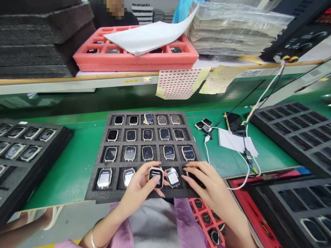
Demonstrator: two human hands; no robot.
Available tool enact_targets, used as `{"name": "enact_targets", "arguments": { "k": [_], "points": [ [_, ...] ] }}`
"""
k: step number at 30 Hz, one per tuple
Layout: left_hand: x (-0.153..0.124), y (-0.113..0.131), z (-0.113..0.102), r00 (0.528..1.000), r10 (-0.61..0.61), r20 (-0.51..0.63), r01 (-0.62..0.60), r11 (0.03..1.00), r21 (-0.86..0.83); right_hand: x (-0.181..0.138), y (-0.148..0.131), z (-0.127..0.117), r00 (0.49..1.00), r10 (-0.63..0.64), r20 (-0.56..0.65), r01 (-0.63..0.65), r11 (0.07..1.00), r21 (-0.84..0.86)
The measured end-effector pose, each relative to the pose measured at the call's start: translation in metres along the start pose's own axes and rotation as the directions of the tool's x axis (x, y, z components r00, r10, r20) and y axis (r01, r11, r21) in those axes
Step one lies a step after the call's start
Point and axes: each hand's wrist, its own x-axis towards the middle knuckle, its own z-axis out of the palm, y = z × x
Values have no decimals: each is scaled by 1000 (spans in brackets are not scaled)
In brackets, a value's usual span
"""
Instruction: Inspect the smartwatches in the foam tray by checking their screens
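Observation:
A black foam tray (101, 162) with rows of strapless smartwatches lies on the green table. Above its front row, my left hand (142, 182) grips a smartwatch (156, 175) by the edges, its lit screen showing text and the thumb resting on the glass. Just right of it, another smartwatch (173, 177) with a lit, keypad-like screen sits tilted in its compartment. My right hand (207, 177) reaches into the front right compartment, fingers curled round a second smartwatch (187, 173), of which only a pale edge shows. Another lit smartwatch (104, 178) rests in the front left compartment.
More black foam trays stand at the left (62, 137) and right (287, 137). White cables (245, 172), a phone (234, 123) and white paper (236, 142) lie right of the middle tray. A red foam tray (137, 62) sits on the shelf; another red tray (207, 227) is below the table edge.

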Motion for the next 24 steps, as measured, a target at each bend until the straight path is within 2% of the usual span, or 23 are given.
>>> {"name": "enact_targets", "arguments": {
  "k": [6,11,14,19,22,24],
  "points": [
    [0,2,2,1000,-20,-2,20,1000,5,-14,-1,7,994,87,-66,-99,971,-216],
    [-1,1,2,1000,-19,0,19,999,30,-19,-10,10,990,138,-35,-143,962,-232],
    [-3,-4,2,1000,-4,3,3,994,107,-21,-9,8,983,180,-24,-181,975,-129],
    [-7,-5,2,1000,-19,5,18,980,201,-20,-3,8,941,306,-143,-287,948,136],
    [-5,-3,1,1000,-19,9,17,987,160,-17,-3,9,936,323,-137,-266,908,324],
    [-3,-2,2,1000,-11,-13,12,990,139,-14,-6,9,932,334,-138,-225,835,503]
  ]
}}
